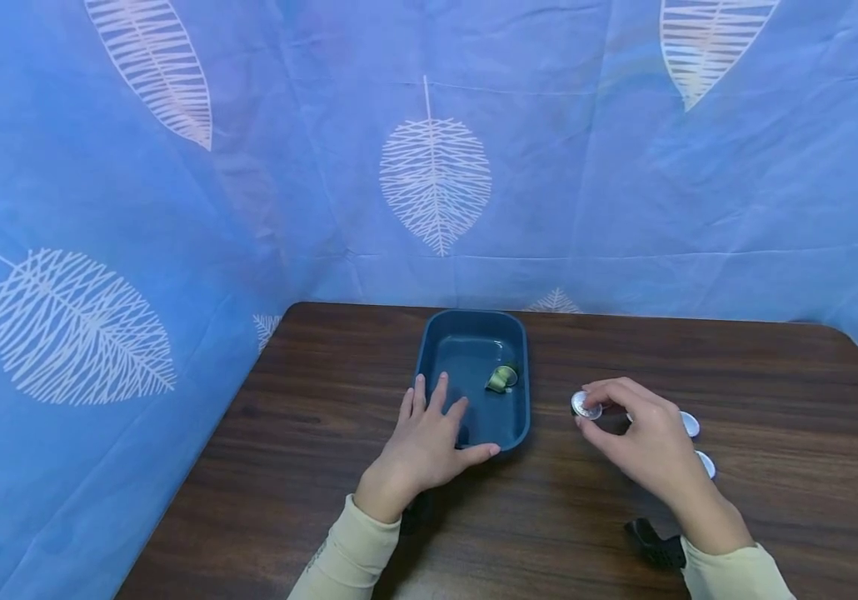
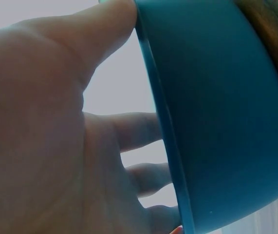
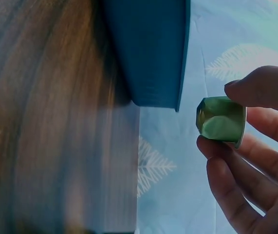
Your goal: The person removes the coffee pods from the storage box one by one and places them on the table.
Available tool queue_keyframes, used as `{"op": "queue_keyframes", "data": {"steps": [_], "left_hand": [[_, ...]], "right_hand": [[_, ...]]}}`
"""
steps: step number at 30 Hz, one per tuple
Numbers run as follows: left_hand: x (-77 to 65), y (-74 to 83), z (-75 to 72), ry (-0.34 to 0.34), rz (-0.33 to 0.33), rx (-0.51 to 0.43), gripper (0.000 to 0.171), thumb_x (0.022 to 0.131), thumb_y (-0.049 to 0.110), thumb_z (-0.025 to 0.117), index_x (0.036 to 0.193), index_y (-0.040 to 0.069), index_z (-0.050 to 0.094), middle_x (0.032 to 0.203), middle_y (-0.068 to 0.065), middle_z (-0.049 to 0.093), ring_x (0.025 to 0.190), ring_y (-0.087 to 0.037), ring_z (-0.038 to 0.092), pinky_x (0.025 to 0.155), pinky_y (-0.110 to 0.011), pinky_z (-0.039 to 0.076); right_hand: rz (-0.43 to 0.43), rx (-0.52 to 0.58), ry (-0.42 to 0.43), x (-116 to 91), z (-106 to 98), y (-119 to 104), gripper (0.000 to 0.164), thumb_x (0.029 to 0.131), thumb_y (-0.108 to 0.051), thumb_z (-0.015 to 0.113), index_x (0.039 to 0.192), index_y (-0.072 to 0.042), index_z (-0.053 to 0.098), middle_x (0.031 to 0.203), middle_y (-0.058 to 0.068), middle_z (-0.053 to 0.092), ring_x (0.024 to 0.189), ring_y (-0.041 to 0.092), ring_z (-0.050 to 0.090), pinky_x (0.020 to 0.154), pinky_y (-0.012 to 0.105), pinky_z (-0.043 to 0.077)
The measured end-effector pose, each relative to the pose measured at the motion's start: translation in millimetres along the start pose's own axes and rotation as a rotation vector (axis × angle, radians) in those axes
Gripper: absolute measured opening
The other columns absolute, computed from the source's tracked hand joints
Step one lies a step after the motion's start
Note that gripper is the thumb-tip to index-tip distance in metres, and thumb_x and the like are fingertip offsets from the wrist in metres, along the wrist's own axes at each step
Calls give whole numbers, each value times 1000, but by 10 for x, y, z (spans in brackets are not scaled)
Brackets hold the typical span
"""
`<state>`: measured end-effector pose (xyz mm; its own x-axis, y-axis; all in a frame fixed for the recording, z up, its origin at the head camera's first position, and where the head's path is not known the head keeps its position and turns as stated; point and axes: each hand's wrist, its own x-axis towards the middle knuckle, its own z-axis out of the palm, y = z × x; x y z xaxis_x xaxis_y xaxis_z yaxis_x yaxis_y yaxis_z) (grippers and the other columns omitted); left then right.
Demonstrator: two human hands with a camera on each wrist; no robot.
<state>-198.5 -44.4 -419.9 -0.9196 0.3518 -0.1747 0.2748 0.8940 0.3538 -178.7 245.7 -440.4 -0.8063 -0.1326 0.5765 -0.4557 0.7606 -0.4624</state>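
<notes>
My right hand [image 1: 642, 429] pinches a green coffee capsule [image 3: 221, 119] between thumb and fingertips, above the table and to the right of the blue tub [image 1: 474, 433]. In the head view its silver lid faces up toward the camera. My left hand [image 1: 423, 446] is spread over the tub's near left corner, with the thumb and fingers touching the rim; the left wrist view shows the tub's outer wall [image 2: 216, 112] beside the palm. Inside the tub, toward its right side, lies green capsule material [image 1: 502, 379], where I cannot tell whether it is one or two capsules.
Two round silver-white lids [image 1: 690, 424] [image 1: 706, 465] show on the brown table [image 1: 796, 392] beyond my right hand, partly hidden by it. Blue cloth with white leaf prints [image 1: 549, 192] hangs behind and at the sides. A black strap piece [image 1: 654, 544] sits at my right wrist.
</notes>
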Motion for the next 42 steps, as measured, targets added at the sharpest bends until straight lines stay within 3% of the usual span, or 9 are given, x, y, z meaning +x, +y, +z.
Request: {"op": "queue_keyframes", "data": {"steps": [4,9,18,30,34,37,40,42], "left_hand": [[-1,-2,2,2,-2,-10,83,98,68,66,160,14,53,180,-18,22,167,-50,8,136,-62,14],[-1,3,-1,-3,-4,-10,83,99,69,65,160,14,53,180,-17,21,168,-50,7,136,-62,13],[-12,1,14,-4,-3,-16,82,99,68,66,160,14,53,180,-17,21,168,-49,8,136,-62,14],[-14,-9,0,5,7,-26,82,99,67,66,160,13,53,180,-18,21,167,-50,8,136,-63,14],[-21,-18,6,6,7,-27,83,99,67,66,160,13,53,180,-18,21,168,-50,7,136,-62,14],[-23,-18,3,4,8,-21,83,99,68,66,160,14,53,180,-18,21,167,-50,8,136,-62,14],[-22,-13,1,3,8,-21,82,99,67,66,160,13,53,180,-18,21,167,-50,8,136,-62,13],[-22,-11,2,0,7,-23,82,99,67,66,160,13,53,180,-18,21,167,-50,8,136,-62,13]], "right_hand": [[9,-3,15,7,-99,61,32,78,0,92,95,-21,75,112,-1,79,88,-7,64,76,2,47],[101,-6,41,-3,-266,160,28,81,-2,91,97,-21,78,111,2,79,90,-21,56,76,-2,44],[227,-109,64,-43,-466,365,21,83,-8,91,98,-16,79,106,12,78,82,-22,56,71,-4,40],[360,-203,66,-120,-686,573,19,84,-11,89,99,-9,79,112,24,77,78,-32,38,61,3,35],[448,-228,49,-166,-763,674,16,87,-15,84,100,-8,78,115,26,76,74,-33,37,60,8,36],[523,-236,19,-197,-809,743,17,91,-18,80,103,-7,77,110,26,77,69,-30,37,67,20,40],[587,-240,-20,-216,-835,806,21,93,-20,78,106,-4,76,100,24,79,66,-16,48,74,38,40],[610,-249,-47,-232,-851,847,23,93,-21,78,106,-2,75,92,23,79,67,-2,55,72,42,39]]}}
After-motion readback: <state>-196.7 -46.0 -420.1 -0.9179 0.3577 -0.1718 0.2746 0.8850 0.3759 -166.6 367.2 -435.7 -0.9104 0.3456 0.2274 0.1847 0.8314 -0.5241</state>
